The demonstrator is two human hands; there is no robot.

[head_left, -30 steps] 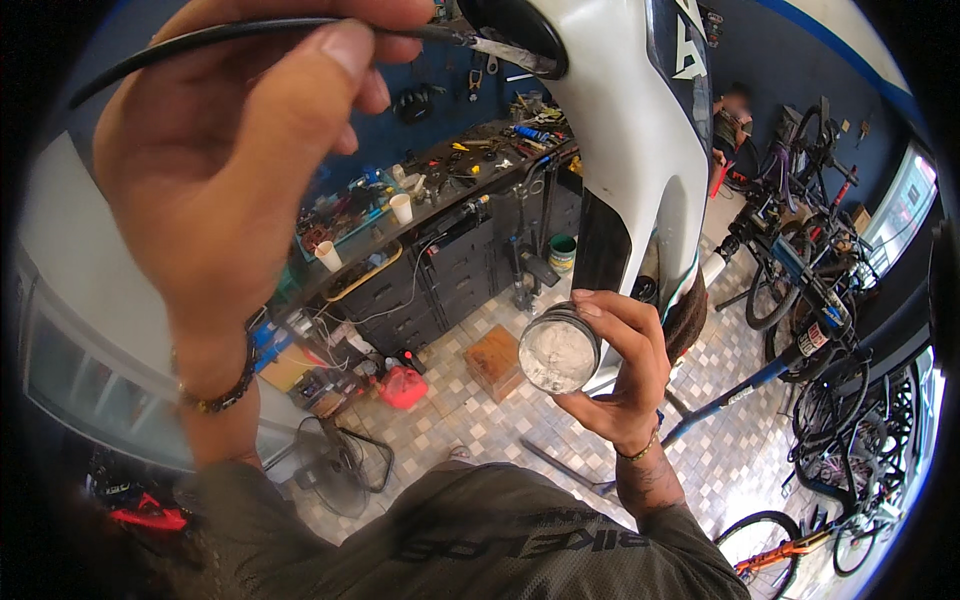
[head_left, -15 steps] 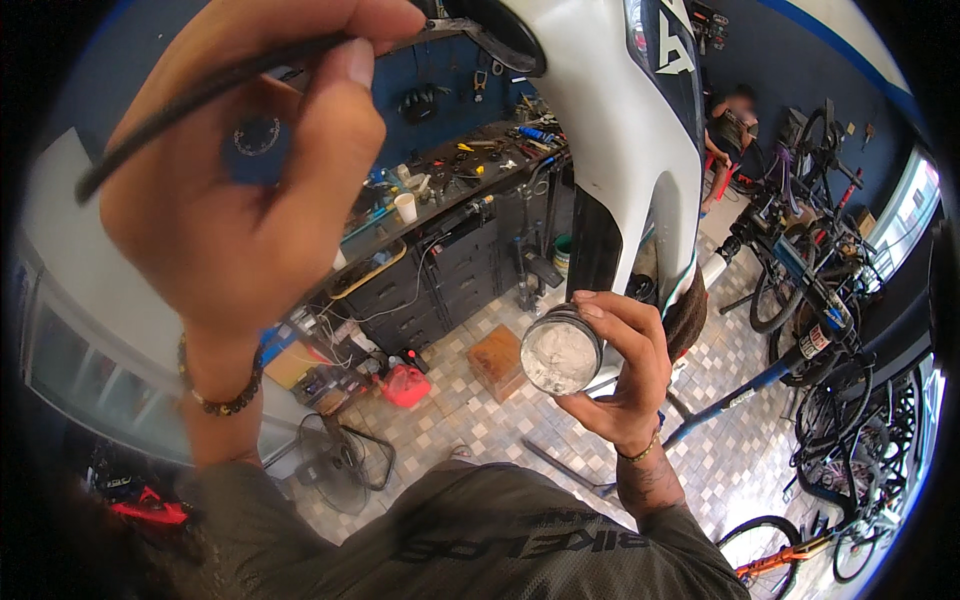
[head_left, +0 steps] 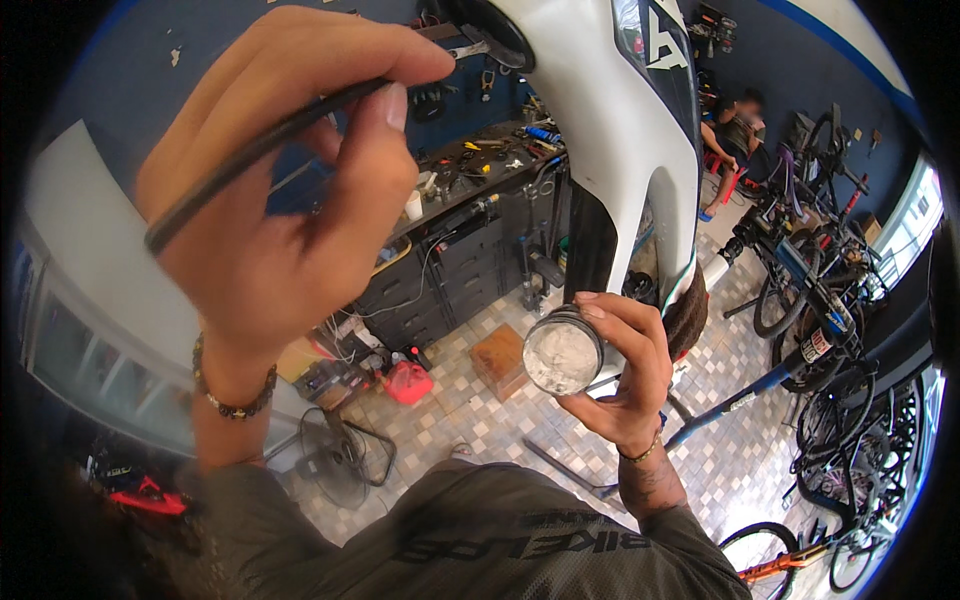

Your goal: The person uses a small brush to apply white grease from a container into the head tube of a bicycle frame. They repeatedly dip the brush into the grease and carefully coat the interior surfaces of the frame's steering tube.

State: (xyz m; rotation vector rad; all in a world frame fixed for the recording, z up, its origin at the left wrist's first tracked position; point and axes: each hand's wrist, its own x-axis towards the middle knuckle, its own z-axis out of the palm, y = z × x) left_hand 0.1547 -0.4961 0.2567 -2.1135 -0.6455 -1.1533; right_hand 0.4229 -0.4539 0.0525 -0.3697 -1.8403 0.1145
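Observation:
My left hand [head_left: 290, 190] is raised at the upper left, its thumb and fingers pinching a slim black-handled brush [head_left: 265, 150]. The handle slants back across the palm, and the pale tip sits by the dark round opening [head_left: 497, 38] of a white bicycle frame [head_left: 610, 110]; whether it touches the rim I cannot tell. Lower down, my right hand [head_left: 635, 375] grips a round open jar [head_left: 562, 352] by its side. Whitish grease fills the jar, and its mouth faces me.
Behind the frame, a workbench [head_left: 470, 190] carries scattered tools and a white cup [head_left: 413, 205]. On the tiled floor are a wooden block [head_left: 498, 360], a red container [head_left: 408, 382] and a fan [head_left: 333, 462]. Bicycles [head_left: 790, 300] crowd the right side. A person [head_left: 738, 135] sits at the back right.
My left hand has moved right and down with the brush, its tip coming closer to the frame's opening. My right hand and the jar have barely moved.

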